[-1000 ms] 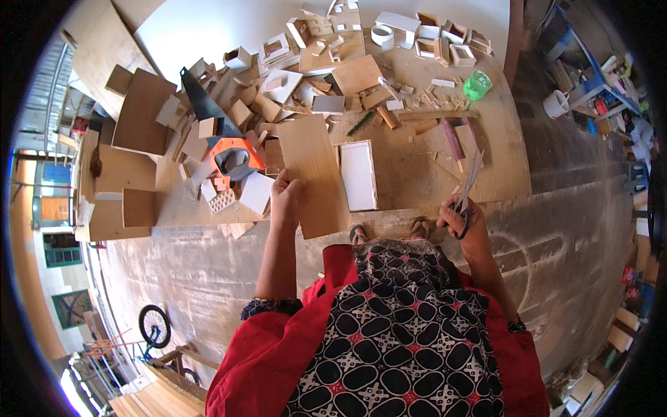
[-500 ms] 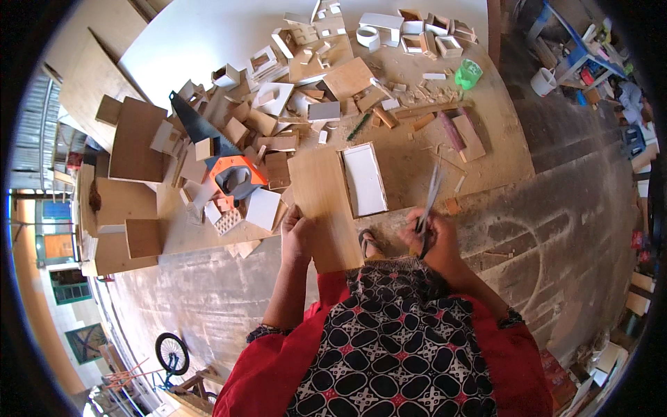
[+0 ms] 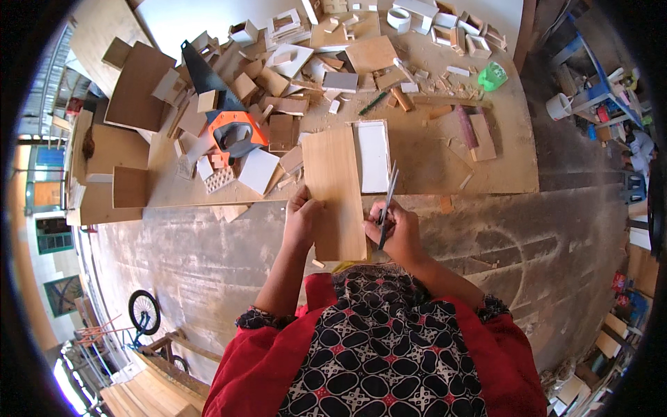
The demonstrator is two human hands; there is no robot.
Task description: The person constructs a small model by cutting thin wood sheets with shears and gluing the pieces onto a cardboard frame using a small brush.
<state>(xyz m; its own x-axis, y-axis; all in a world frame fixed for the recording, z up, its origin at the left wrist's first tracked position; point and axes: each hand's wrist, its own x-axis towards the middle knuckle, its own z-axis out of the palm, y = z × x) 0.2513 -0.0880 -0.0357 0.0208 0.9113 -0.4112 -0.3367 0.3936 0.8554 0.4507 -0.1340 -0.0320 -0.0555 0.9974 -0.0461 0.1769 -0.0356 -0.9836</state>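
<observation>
I've got the left hand (image 3: 302, 222) pinching the board's (image 3: 336, 184) edge, right hand (image 3: 399, 229) curled round scissors (image 3: 390, 192).

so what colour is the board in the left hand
The board is light tan with faint grain, best seen in the head view.

Ahead and left of both grips, a saw (image 3: 233, 117) with an orange handle lies among wood scraps (image 3: 274, 82). Farther ahead, a white tape roll (image 3: 399, 25) sits near small wooden boxes (image 3: 456, 40). Ahead and right is a green plastic container (image 3: 492, 76); well right, a white bucket (image 3: 558, 108). Behind the grips, leftward, stands a bicycle wheel (image 3: 144, 314).
</observation>
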